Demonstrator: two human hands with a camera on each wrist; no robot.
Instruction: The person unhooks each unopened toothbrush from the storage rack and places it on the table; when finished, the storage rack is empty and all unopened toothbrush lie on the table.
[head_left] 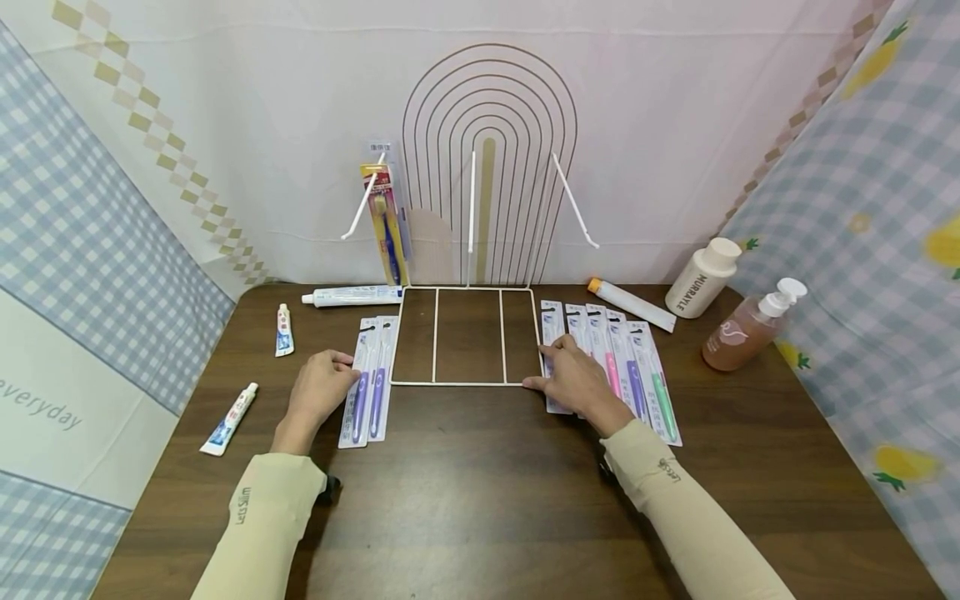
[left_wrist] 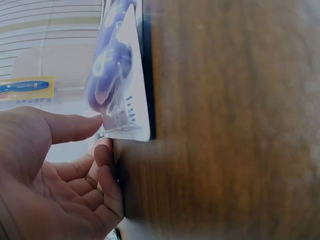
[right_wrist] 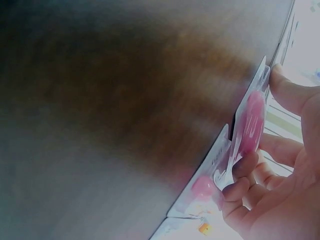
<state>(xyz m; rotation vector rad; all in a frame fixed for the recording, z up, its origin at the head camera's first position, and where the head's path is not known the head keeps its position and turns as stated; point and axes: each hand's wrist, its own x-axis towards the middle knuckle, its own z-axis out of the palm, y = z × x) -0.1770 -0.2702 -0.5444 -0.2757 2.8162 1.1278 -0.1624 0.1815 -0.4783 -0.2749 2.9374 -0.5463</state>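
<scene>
My left hand (head_left: 321,385) pinches the left edge of a packaged purple toothbrush (head_left: 360,408) lying on the table. In the left wrist view, the thumb (left_wrist: 80,128) meets the package's clear plastic. A second purple toothbrush package (head_left: 378,400) lies against it. My right hand (head_left: 577,379) grips the leftmost package of a row right of the white wire rack (head_left: 468,384). In the right wrist view, that package holds a pink toothbrush (right_wrist: 253,120), with thumb and fingers at its opposite sides. Further packages, including a green toothbrush (head_left: 663,404), fan out beyond the hand.
The rack has three raised hooks; packaged toothbrushes (head_left: 388,233) hang at the left one. Toothpaste tubes (head_left: 352,296) lie left and behind, another tube (head_left: 633,305) at back right. A white bottle (head_left: 701,279) and a pump bottle (head_left: 746,333) stand near the right curtain.
</scene>
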